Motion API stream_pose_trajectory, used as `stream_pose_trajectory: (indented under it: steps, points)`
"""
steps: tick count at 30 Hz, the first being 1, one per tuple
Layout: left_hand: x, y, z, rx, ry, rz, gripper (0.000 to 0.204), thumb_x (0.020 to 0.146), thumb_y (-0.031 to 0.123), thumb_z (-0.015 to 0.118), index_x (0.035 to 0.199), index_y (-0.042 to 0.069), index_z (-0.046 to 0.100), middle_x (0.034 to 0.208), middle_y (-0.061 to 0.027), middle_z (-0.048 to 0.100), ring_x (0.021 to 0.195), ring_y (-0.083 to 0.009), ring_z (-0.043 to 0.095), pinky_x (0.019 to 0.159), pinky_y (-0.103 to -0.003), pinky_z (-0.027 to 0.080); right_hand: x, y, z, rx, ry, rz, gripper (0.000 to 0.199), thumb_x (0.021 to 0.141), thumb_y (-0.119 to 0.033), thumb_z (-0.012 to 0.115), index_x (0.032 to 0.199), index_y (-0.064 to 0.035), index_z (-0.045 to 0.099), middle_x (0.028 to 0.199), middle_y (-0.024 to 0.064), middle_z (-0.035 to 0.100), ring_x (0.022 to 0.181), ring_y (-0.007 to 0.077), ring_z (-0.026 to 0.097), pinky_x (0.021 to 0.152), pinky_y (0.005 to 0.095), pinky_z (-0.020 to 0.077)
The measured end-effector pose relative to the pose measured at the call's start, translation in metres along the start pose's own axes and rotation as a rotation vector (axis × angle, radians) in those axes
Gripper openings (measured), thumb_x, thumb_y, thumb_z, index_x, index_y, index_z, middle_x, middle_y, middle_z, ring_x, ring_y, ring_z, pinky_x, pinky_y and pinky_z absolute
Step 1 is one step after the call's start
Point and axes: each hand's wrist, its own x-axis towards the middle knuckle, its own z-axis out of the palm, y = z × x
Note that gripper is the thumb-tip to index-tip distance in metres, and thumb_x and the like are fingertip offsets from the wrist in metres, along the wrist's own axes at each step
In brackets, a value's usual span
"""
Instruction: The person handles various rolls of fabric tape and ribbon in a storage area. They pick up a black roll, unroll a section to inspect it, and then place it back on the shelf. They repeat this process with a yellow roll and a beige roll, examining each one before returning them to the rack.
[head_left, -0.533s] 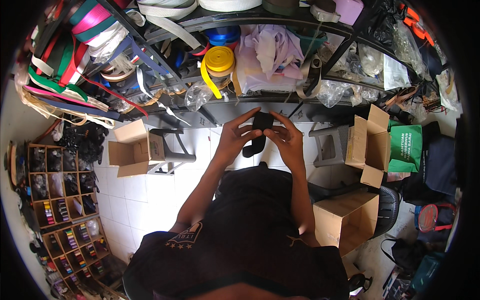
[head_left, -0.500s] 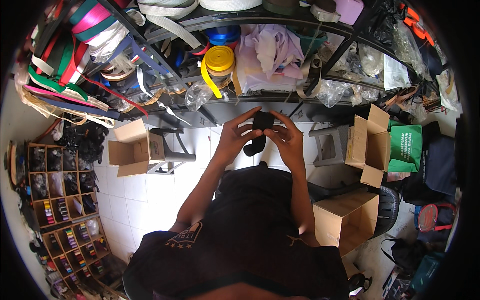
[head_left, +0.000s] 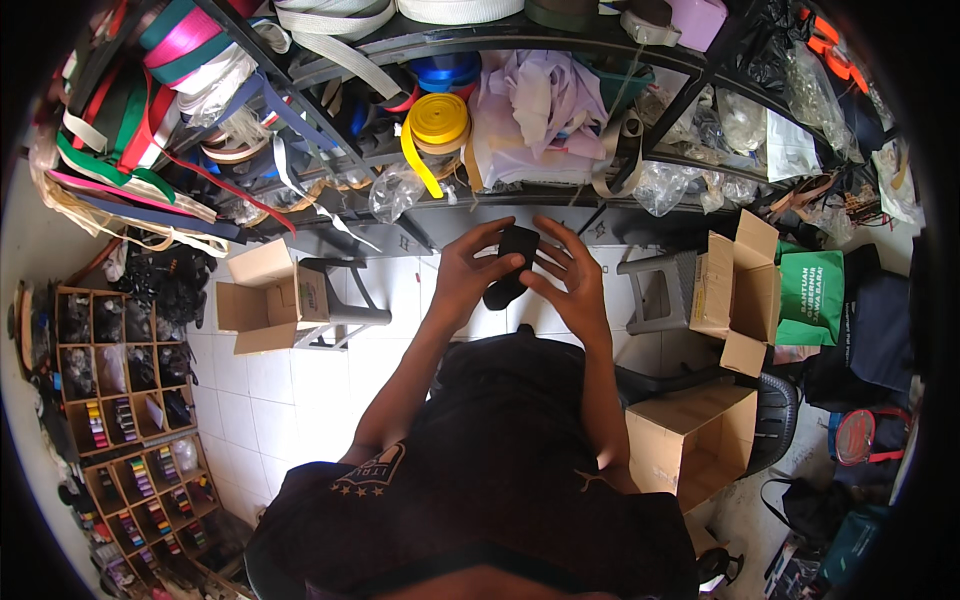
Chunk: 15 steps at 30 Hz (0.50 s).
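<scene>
A wide black strip, like webbing folded or looped over itself (head_left: pixel 516 243), is held up in front of my body with its lower end hanging down. My left hand (head_left: pixel 470 272) grips it from the left, thumb pressed on its face and fingers behind. My right hand (head_left: pixel 575 285) is at its right side with fingers spread apart. The right thumb tip comes close to the strip's edge; whether it touches, I cannot tell. The back of the strip is hidden.
Ahead, a black shelf rack holds a yellow webbing roll (head_left: pixel 438 120), pale cloth (head_left: pixel 540 110) and plastic bags. Open cardboard boxes stand left (head_left: pixel 270 300), right (head_left: pixel 740 290) and beside me (head_left: pixel 690 440). A wooden thread rack (head_left: pixel 135 400) stands at left.
The black strip has tilted and its hanging end has swung in under the upper part. My right thumb and fingers have moved off its face, while my left hand keeps its hold.
</scene>
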Motion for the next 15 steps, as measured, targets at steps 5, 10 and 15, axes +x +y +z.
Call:
stream_pose_trajectory:
  steps: [5, 10, 15]
  points:
    - [-0.003, 0.010, 0.002, -0.005, -0.012, -0.059, 0.055, 0.087, 0.009, 0.073, 0.138, 0.007, 0.052, 0.127, -0.0118, 0.061, 0.097, -0.0148, 0.066, 0.077, -0.024, 0.053, 0.001, 0.002, -0.003, -0.003, -0.019, 0.141, 0.059, 0.080, -0.006, 0.079, 0.133, -0.0020, 0.055, 0.127, 0.0159, 0.060, 0.110, 0.0210, 0.064, 0.093, 0.0335, 0.0529]
    - [-0.005, 0.012, 0.007, -0.029, -0.007, -0.104, 0.055, 0.087, 0.010, 0.073, 0.137, 0.005, 0.051, 0.127, -0.0124, 0.061, 0.095, -0.0144, 0.066, 0.074, -0.024, 0.053, 0.001, 0.007, -0.006, -0.123, -0.030, 0.023, 0.056, 0.077, -0.002, 0.079, 0.130, -0.0029, 0.058, 0.125, 0.0142, 0.062, 0.109, 0.0205, 0.064, 0.093, 0.0340, 0.0527]
    - [-0.002, 0.002, -0.002, -0.003, -0.044, -0.095, 0.058, 0.082, 0.014, 0.078, 0.132, 0.000, 0.052, 0.119, -0.0140, 0.063, 0.095, -0.0180, 0.068, 0.080, -0.027, 0.055, 0.001, 0.006, -0.004, -0.032, -0.050, -0.112, 0.052, 0.077, 0.006, 0.075, 0.125, -0.0024, 0.059, 0.129, 0.0134, 0.059, 0.118, 0.0232, 0.059, 0.097, 0.0364, 0.0518]
